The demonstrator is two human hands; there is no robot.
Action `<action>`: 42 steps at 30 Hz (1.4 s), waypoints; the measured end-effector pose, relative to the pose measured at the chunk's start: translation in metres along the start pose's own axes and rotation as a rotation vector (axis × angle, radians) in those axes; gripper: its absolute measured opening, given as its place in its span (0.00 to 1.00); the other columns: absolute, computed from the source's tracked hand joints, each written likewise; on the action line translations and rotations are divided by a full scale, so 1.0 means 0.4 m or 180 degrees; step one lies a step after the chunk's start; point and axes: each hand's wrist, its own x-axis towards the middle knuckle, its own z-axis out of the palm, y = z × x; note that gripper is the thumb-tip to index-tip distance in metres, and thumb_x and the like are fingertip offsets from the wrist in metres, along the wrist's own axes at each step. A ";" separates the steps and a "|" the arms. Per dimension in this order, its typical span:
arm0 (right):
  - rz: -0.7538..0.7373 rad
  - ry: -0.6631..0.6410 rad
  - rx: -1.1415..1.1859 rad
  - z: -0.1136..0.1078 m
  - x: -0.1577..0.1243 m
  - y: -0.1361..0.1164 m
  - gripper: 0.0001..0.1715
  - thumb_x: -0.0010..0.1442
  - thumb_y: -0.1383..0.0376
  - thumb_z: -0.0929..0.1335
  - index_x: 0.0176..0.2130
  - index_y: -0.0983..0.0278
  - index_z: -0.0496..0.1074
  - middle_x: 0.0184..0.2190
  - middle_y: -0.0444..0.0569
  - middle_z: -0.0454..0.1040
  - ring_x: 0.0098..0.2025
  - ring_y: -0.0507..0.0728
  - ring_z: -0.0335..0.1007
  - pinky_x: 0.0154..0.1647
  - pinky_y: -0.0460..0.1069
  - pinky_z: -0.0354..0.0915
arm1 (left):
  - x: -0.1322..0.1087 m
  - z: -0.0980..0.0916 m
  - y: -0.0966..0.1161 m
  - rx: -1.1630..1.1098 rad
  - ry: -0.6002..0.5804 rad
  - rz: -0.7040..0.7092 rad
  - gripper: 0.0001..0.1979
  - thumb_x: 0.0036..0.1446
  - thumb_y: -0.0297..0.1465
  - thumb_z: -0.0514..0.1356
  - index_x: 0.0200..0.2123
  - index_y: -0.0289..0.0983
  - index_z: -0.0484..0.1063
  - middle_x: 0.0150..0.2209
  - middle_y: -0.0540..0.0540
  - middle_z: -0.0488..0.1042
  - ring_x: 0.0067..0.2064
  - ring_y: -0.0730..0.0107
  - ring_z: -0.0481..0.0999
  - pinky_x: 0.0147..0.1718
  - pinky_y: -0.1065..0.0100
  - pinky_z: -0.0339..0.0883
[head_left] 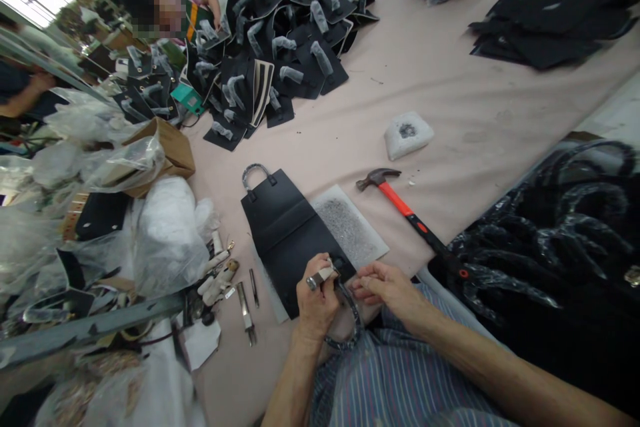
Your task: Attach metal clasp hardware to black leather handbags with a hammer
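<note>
A flat black bag piece point(285, 227) with a wrapped handle point(255, 171) at its far end lies on the table in front of me. My left hand point(315, 300) is closed around a small tool with a metal tip point(320, 278), held at the bag's near edge. My right hand point(383, 287) has its fingers pinched together on the bag's near edge and the lower handle point(350, 320), which curves toward my lap. Under the bag lies a grey-white pad point(357, 230).
A hammer point(405, 210) with an orange and black handle lies to the right. A white foam block point(407, 133) sits beyond it. Piles of black bag pieces point(280, 40) fill the far table; finished bags point(565, 240) at right. Pliers and small tools point(245, 310), plastic-wrapped stock point(170, 233) at left. A person point(195, 0) works far off.
</note>
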 end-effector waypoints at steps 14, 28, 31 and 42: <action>-0.1826 0.1725 -0.3891 -0.277 0.076 -0.188 0.15 0.57 0.60 0.71 0.43 0.66 0.71 0.48 0.65 0.71 0.52 0.72 0.67 0.52 0.61 0.61 | 0.000 0.013 -0.011 -0.0035 0.0171 -0.0009 0.07 0.61 0.24 0.57 0.42 0.38 0.71 0.45 0.42 0.79 0.51 0.61 0.80 0.52 0.56 0.75; -0.1025 0.0415 -0.2019 -0.168 0.027 -0.284 0.16 0.62 0.53 0.62 0.28 0.60 0.62 0.18 0.39 0.59 0.15 0.49 0.51 0.15 0.47 0.55 | 0.013 0.003 0.053 0.0009 -0.0053 -0.0505 0.10 0.57 0.22 0.57 0.41 0.39 0.70 0.38 0.47 0.77 0.41 0.66 0.79 0.46 0.64 0.73; -0.1535 0.0312 -0.2005 -0.136 -0.095 -0.318 0.23 0.63 0.44 0.60 0.32 0.59 0.64 0.19 0.38 0.58 0.16 0.50 0.51 0.15 0.46 0.52 | 0.012 0.001 0.062 0.0038 -0.0004 -0.0527 0.09 0.57 0.22 0.57 0.38 0.40 0.71 0.35 0.48 0.76 0.38 0.67 0.77 0.42 0.66 0.72; -0.3727 0.0059 -0.4802 -0.082 -0.249 -0.323 0.16 0.68 0.57 0.61 0.29 0.57 0.64 0.18 0.44 0.67 0.17 0.54 0.56 0.22 0.53 0.43 | 0.001 0.016 0.043 0.0082 0.0045 -0.0476 0.11 0.57 0.21 0.57 0.40 0.40 0.72 0.37 0.47 0.77 0.39 0.63 0.78 0.41 0.65 0.71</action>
